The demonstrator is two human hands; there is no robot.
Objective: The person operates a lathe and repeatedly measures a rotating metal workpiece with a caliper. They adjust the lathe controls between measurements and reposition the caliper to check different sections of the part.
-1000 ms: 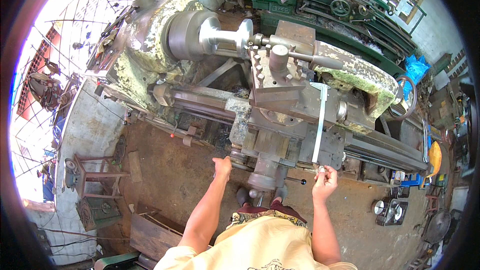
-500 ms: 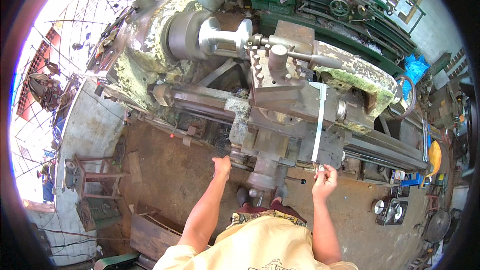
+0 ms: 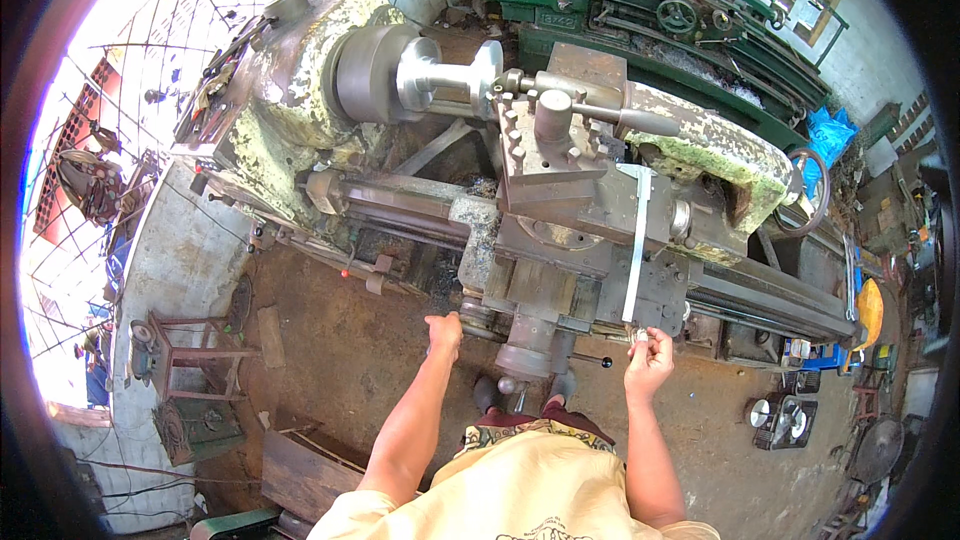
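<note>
- Since a second ago almost nothing moved: both hands stay put, ruler unshifted.
- Right hand (image 3: 648,352) pinches shut on the near end of the long thin steel ruler (image 3: 636,240).
- Ruler lies on the grey worn lathe carriage (image 3: 580,200), long axis running away from the person; right hand nearer.
- Left hand (image 3: 444,330) closed on a dark carriage handwheel (image 3: 478,318), partly hidden.
</note>
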